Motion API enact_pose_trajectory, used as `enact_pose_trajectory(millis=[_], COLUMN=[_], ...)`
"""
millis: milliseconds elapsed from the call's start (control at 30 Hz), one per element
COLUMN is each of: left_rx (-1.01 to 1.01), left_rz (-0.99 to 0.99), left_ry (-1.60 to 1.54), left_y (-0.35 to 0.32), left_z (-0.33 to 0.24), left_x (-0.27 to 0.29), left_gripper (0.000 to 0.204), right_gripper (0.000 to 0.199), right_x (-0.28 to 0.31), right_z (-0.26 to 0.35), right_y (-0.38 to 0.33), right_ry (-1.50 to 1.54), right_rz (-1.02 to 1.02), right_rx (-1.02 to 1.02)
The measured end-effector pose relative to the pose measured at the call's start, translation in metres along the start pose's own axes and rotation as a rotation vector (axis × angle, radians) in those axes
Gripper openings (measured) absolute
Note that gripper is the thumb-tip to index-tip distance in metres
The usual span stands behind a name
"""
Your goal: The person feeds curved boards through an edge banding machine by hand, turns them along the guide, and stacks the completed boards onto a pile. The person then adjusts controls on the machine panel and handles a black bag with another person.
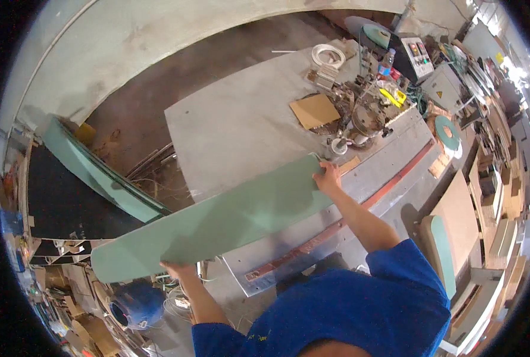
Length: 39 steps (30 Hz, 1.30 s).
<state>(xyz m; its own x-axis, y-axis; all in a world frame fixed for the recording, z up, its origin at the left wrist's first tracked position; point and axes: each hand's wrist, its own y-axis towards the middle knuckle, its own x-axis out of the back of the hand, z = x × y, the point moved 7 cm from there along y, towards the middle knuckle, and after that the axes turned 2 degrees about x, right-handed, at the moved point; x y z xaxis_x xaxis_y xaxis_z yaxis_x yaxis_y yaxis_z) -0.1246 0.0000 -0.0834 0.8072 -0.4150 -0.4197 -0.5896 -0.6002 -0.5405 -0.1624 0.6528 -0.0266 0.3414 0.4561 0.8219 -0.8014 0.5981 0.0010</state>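
Board (217, 221), long and green, sticks out past a gray table (235, 113). Right hand (329, 177) fingers pinch one end; left hand (179, 270) fingers pinch its near edge.

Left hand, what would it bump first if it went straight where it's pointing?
Probably the long, pale-green, round-ended board the left hand touches, though it could slip underneath; depth is unclear there.
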Motion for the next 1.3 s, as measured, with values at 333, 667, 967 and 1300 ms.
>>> enact_pose_trajectory(millis=[333,667,967,1300], left_rx=[0.041,-0.078,-1.661,-1.139], left_rz=[-0.017,0.136,0.204,1.357], left_ry=[0.048,0.463,1.717,2.088], left_y=[-0.127,-0.287,-0.361,-0.327], left_z=[-0.038,-0.013,-0.020,0.065], left_x=[0.119,0.010,-0.157,-0.223], left_gripper=[0.050,0.073,0.072,0.034], right_gripper=[0.041,0.022,0.044,0.069], right_x=[0.127,0.218,0.177,0.207], right_z=[0.031,-0.146,-0.127,0.024], right_y=[-0.080,-0.050,0.003,-0.066], right_ry=[0.003,-0.392,-0.571,-0.195], right_rz=[0.128,0.466,1.020,0.425], right_rx=[0.249,0.028,-0.134,0.390])
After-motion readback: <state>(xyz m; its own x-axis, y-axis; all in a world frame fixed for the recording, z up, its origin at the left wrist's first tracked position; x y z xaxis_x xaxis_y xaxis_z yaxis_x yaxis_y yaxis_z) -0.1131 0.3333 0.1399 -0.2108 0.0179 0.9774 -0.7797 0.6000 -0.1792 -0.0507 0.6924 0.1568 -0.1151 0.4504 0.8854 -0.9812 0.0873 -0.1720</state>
